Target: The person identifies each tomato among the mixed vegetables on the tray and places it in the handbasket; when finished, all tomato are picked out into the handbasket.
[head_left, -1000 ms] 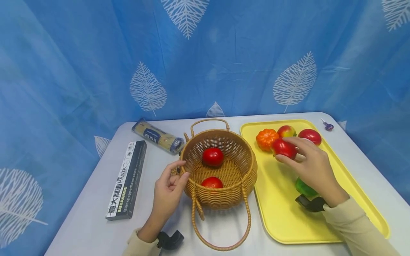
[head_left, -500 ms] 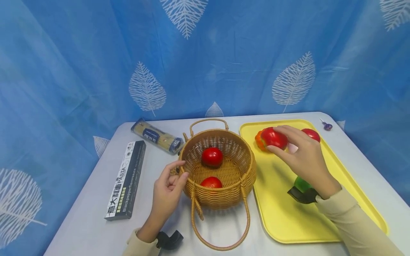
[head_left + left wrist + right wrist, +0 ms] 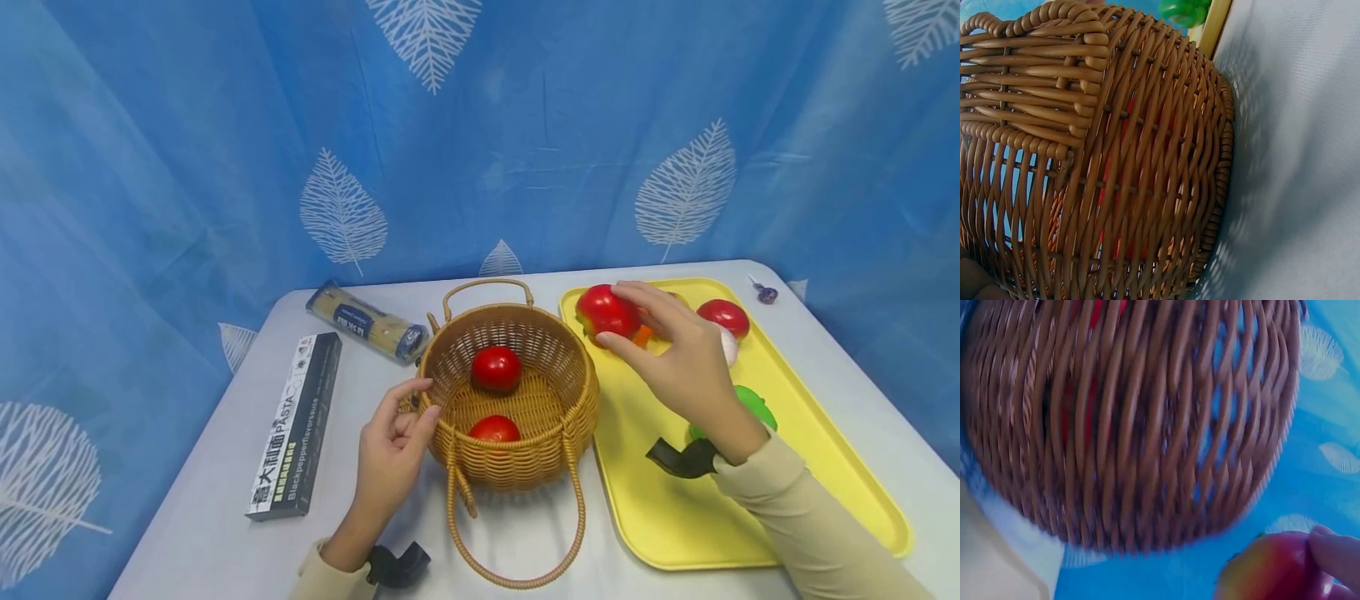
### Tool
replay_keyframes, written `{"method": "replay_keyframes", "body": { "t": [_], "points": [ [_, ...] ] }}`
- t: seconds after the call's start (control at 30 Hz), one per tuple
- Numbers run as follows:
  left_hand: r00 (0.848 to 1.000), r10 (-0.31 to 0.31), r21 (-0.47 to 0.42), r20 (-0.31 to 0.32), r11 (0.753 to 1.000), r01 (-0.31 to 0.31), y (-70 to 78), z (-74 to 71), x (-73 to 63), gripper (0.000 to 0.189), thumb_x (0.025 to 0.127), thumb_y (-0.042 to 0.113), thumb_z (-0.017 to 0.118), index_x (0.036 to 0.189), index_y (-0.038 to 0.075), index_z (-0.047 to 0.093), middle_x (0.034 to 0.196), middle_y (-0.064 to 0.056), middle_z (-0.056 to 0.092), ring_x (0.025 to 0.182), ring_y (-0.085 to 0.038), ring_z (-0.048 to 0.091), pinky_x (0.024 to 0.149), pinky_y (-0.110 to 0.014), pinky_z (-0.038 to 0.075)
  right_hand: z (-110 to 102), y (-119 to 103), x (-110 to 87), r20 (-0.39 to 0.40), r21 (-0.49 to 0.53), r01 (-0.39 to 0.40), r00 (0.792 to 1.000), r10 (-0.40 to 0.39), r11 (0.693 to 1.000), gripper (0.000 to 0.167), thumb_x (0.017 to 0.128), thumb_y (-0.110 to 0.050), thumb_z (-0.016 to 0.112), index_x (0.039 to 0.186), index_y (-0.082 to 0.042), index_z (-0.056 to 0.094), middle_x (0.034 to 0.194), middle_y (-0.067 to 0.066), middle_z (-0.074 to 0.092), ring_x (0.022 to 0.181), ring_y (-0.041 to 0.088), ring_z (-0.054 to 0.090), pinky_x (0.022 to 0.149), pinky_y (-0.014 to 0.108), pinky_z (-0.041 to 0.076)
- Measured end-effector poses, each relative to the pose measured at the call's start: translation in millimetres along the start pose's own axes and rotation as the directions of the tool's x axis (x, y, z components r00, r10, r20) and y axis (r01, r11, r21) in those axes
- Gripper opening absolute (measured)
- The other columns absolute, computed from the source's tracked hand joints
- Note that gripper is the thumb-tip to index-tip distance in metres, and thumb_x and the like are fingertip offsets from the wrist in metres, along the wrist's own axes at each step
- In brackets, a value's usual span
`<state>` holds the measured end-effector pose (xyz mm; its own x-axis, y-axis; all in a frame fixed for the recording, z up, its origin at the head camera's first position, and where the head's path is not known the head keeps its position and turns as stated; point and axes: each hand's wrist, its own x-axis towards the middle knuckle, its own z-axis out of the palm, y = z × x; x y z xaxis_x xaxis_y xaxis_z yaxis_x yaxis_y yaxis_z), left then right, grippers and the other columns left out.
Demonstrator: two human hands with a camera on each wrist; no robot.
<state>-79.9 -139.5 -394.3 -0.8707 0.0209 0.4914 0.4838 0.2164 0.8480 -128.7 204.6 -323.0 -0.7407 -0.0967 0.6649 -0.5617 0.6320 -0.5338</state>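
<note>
My right hand (image 3: pixel 678 358) holds a red fruit with a yellow-green end (image 3: pixel 606 312) between thumb and fingers, above the far left part of the yellow tray (image 3: pixel 675 533). In the right wrist view the same fruit (image 3: pixel 1269 569) shows small green leaf bits. My left hand (image 3: pixel 392 442) grips the left rim of a wicker basket (image 3: pixel 517 462), thumb and forefinger tips right at the edge. Two red fruits lie inside, one near the back (image 3: pixel 497 368) and one near the front (image 3: pixel 495 428). Woven basket wall (image 3: pixel 1147 150) fills most of the left wrist view.
The tray also bears a partly hidden orange pumpkin-like piece (image 3: pixel 642 335), a red oval fruit (image 3: pixel 724 317), a whitish piece (image 3: pixel 728 346) and a green vegetable (image 3: pixel 753 406). Left lie a pasta box (image 3: pixel 296 425) and a spaghetti packet (image 3: pixel 367 321). A lollipop (image 3: pixel 766 293) sits far right.
My right hand has moved left with the red fruit, from mid-tray toward the basket, uncovering the green vegetable and whitish piece. The left hand and basket stay put.
</note>
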Motion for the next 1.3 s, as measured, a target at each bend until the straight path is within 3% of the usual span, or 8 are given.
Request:
{"method": "replay_keyframes", "body": {
  "t": [0.33,0.6,0.8,1.03,1.3],
  "points": [
    [1.000,-0.006,0.012,-0.004,1.000,0.006,-1.1,-1.0,-0.4,0.036,0.097,-0.001,0.067,0.132,0.003,0.061,0.052,0.004,0.032,0.044,-0.001,0.027,0.037,-0.020,0.019,23,-10,-9.1,-0.056,0.226,0.012,0.998,0.000,0.974,0.069,0.072,0.011,0.088,0.134,-0.008,0.067,0.136,0.007,0.064,0.126,0.011,0.059,0.094,0.020,0.050],
    [1.000,0.002,0.028,-0.012,1.000,-0.002,0.0,-2.6,-0.6,0.037,0.097,0.000,0.068,0.133,0.006,0.061,0.052,0.004,0.032,0.044,-0.001,0.026,0.037,-0.020,0.019,33,-14,-13.8,-0.012,0.346,0.011,1.000,-0.008,0.938,0.068,0.075,0.011,0.086,0.136,-0.010,0.066,0.136,0.003,0.064,0.124,0.017,0.061,0.097,0.027,0.051],
    [1.000,0.013,0.029,-0.014,1.000,-0.012,-1.4,-3.0,0.0,0.037,0.097,-0.001,0.067,0.133,0.006,0.061,0.052,0.005,0.032,0.044,-0.001,0.026,0.037,-0.020,0.019,36,-15,-15.6,0.003,0.392,0.025,1.000,-0.028,0.920,0.068,0.075,0.014,0.084,0.136,-0.008,0.065,0.137,0.005,0.063,0.124,0.020,0.062,0.097,0.030,0.051],
    [1.000,0.017,0.030,-0.012,0.999,-0.017,-3.8,-1.6,-0.6,0.037,0.096,-0.002,0.067,0.132,0.005,0.062,0.052,0.005,0.033,0.044,0.000,0.027,0.036,-0.020,0.019,42,-9,-20.9,0.031,0.451,-0.027,0.999,0.015,0.892,0.066,0.078,0.015,0.081,0.137,-0.008,0.064,0.136,0.007,0.064,0.125,0.020,0.061,0.096,0.029,0.052],
    [1.000,0.016,0.039,-0.011,0.999,-0.016,-4.2,-1.0,-1.1,0.037,0.096,-0.002,0.067,0.132,0.003,0.061,0.052,0.005,0.033,0.044,0.000,0.027,0.036,-0.020,0.019,47,-10,-25.7,0.042,0.461,-0.058,0.998,0.043,0.885,0.066,0.079,0.013,0.082,0.137,-0.012,0.064,0.137,0.002,0.063,0.126,0.022,0.061,0.098,0.031,0.051]
  ]
}}
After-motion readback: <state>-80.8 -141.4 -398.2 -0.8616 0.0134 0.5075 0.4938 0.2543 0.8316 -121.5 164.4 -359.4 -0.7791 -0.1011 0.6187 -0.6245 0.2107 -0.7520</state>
